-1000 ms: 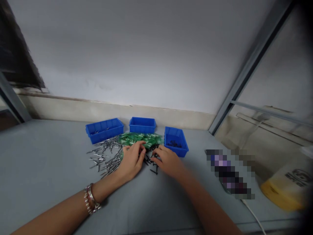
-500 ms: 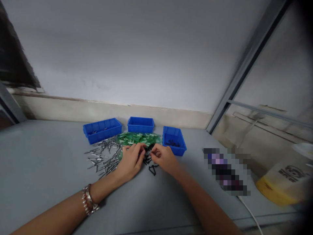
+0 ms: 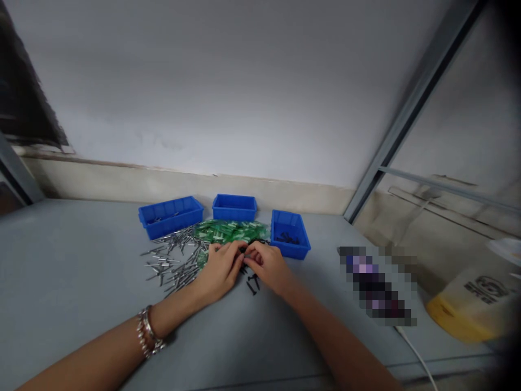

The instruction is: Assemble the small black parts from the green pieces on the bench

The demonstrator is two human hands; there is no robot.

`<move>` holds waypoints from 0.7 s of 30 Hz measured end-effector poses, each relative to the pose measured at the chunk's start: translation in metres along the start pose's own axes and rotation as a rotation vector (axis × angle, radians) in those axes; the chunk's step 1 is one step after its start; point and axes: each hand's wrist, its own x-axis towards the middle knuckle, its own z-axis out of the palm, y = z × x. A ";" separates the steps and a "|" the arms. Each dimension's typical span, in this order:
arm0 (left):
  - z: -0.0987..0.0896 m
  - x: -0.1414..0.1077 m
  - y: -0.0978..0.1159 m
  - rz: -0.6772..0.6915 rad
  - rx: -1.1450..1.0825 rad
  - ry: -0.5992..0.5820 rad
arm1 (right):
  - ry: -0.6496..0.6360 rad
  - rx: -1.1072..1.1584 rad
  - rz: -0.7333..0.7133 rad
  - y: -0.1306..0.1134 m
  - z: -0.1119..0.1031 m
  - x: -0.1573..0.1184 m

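My left hand and my right hand meet over the small parts at the middle of the table. The fingertips of both are pinched close together; whatever lies between them is too small and hidden to name. Loose black screws lie under and in front of my right hand. Behind my fingers are green plastic packets in a heap. A spread of silver pin-like parts, resembling blind rivets, lies left of my left hand.
Three blue bins stand behind the parts: a left bin with a few silver pieces, a middle bin, and a right bin with black screws. Farther right are a pixelated object, a white cable and a yellow-and-clear container.
My right hand has shifted slightly left, its fingertips now meeting those of my left hand. The black screws in front of it lie differently, now more spread apart.
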 end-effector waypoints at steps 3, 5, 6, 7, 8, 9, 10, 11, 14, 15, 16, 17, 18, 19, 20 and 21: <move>0.001 0.000 -0.001 0.001 0.015 0.009 | 0.028 0.043 -0.014 -0.001 -0.001 0.000; 0.002 -0.001 -0.002 0.004 0.020 0.016 | 0.055 0.051 -0.042 -0.002 -0.001 0.001; 0.003 -0.001 -0.002 0.006 0.022 0.019 | 0.067 0.050 -0.055 -0.002 -0.002 0.001; 0.003 -0.001 -0.003 0.008 0.024 0.022 | 0.076 0.048 -0.066 -0.002 -0.002 0.000; 0.003 0.000 -0.003 0.008 0.026 0.025 | 0.080 0.045 -0.071 -0.001 -0.001 0.000; 0.003 0.000 -0.003 0.007 0.030 0.028 | 0.079 0.042 -0.072 -0.001 -0.001 0.000; 0.003 0.000 -0.003 0.003 0.034 0.031 | 0.075 0.036 -0.070 -0.001 -0.001 0.000; 0.002 0.000 -0.002 0.000 0.038 0.034 | 0.069 0.030 -0.066 0.000 0.000 0.000; 0.001 0.000 -0.002 -0.008 0.040 0.042 | 0.064 0.012 -0.058 0.000 0.000 0.000; 0.001 0.000 -0.001 -0.007 0.035 0.041 | 0.066 0.014 -0.060 -0.001 0.000 0.000; 0.001 0.000 -0.001 -0.006 0.029 0.040 | 0.071 0.022 -0.066 -0.001 0.001 0.000; 0.001 0.000 -0.001 -0.006 0.022 0.038 | 0.077 0.031 -0.071 -0.001 0.001 0.000; 0.001 0.000 -0.001 -0.006 0.017 0.036 | 0.082 0.040 -0.076 -0.002 0.000 0.000; 0.001 0.000 -0.002 -0.006 0.013 0.036 | 0.089 0.046 -0.079 -0.002 0.000 0.000; 0.001 0.000 -0.002 -0.006 0.011 0.034 | 0.095 0.048 -0.081 -0.003 0.000 0.000; 0.001 0.000 -0.002 -0.007 0.011 0.032 | 0.103 0.045 -0.084 -0.003 0.000 0.000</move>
